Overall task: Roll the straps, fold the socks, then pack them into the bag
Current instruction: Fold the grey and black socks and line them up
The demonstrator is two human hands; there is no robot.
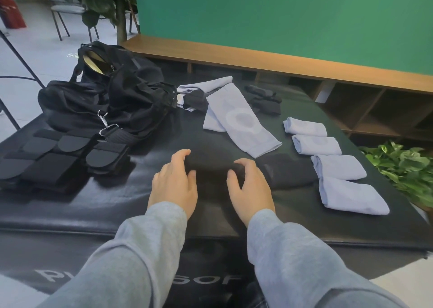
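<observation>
My left hand and my right hand both grip a black sock lying flat on the black mat, fingers curled over its near part. The sock runs on to the right under my right hand. Several folded pale blue socks lie in a row at the right. Two unfolded pale blue socks lie beyond my hands. Black straps lie side by side at the left. The black bag, its top open, sits at the back left.
More black items lie at the back of the mat. A black and white piece lies next to the bag. A wooden bench and green wall stand behind. Potted leaves crowd the right edge. Chairs stand on the floor at the far left.
</observation>
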